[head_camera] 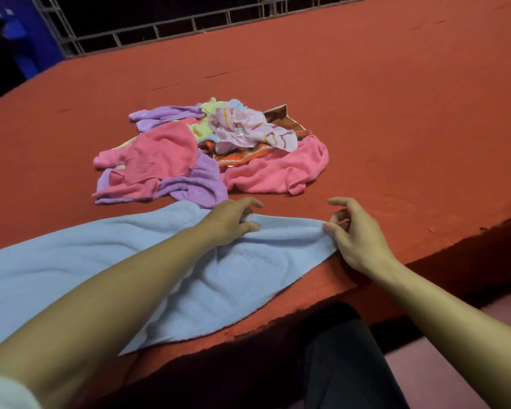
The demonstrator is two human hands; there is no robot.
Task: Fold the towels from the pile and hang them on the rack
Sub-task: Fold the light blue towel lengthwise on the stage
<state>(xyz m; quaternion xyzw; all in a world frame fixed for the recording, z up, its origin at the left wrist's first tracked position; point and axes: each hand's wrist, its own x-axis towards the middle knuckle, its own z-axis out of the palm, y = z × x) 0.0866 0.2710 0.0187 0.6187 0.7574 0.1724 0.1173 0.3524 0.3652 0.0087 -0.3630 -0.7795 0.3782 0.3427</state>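
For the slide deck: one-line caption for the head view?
Both hands, left hand and right hand, pinch the far edge of a blue towel on a red table, towel pile behind.

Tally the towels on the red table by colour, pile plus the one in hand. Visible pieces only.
Light blue, spread, both hands on it: 1
Pink: 2
Purple: 2
Yellow-green: 1
Pale pink striped: 1
Orange and brown patterned: 1
Total: 8 visible; folds may hide or split some.
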